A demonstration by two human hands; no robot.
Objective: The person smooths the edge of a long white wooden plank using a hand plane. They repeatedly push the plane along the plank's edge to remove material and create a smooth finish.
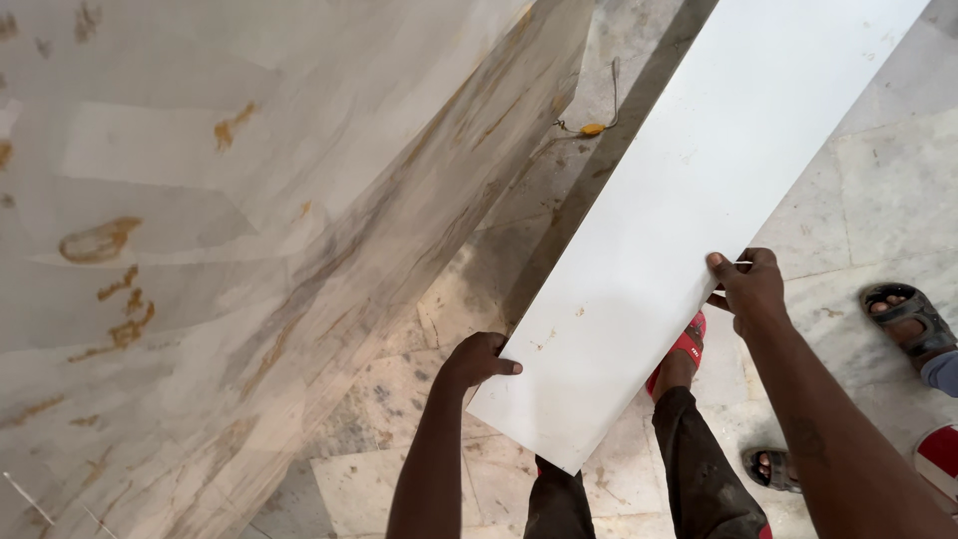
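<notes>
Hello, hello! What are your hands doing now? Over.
Left hand and right hand grip long white tile plank by its edges. Big marble slab close at left.

White tile strip point(689, 230) between both hands

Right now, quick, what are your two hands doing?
Left hand: closed on the left edge of the long white tile.
Right hand: closed on the tile's right edge.
</notes>
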